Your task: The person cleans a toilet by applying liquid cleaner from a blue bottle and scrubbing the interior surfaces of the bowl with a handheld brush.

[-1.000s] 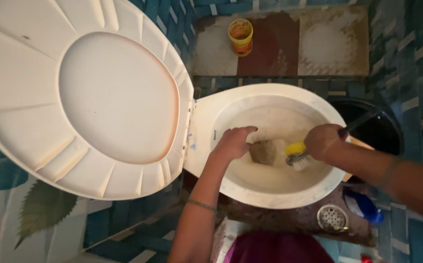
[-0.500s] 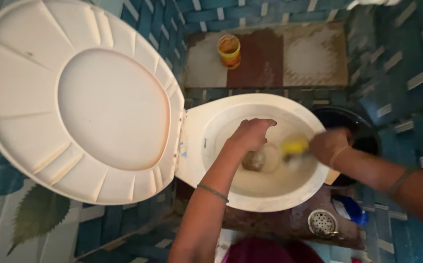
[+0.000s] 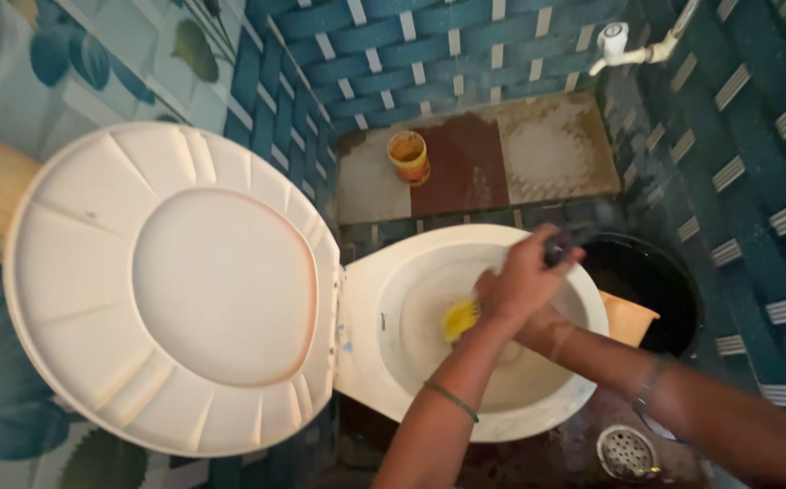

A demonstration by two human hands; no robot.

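Note:
A white toilet bowl point(image 3: 376, 349) stands open, its seat and lid point(image 3: 176, 290) raised to the left. My left hand point(image 3: 518, 282) is over the bowl, fingers closed around the dark handle of a toilet brush point(image 3: 459, 319). The brush's yellow head points down into the bowl at the left. My right hand point(image 3: 538, 333) lies under the left one and is mostly hidden; only its wrist and forearm show, and its grip cannot be seen.
A yellow jar point(image 3: 408, 156) stands on the tiled ledge behind the bowl. To the right are a black bucket point(image 3: 646, 281) with an orange mug point(image 3: 630, 319) at its edge. A floor drain point(image 3: 626, 450) is below, and a white tap point(image 3: 612, 41) is on the wall.
The view has tilted up and back. My left hand moved right from inside the bowl onto the brush handle, above my right hand. The brush head swung left.

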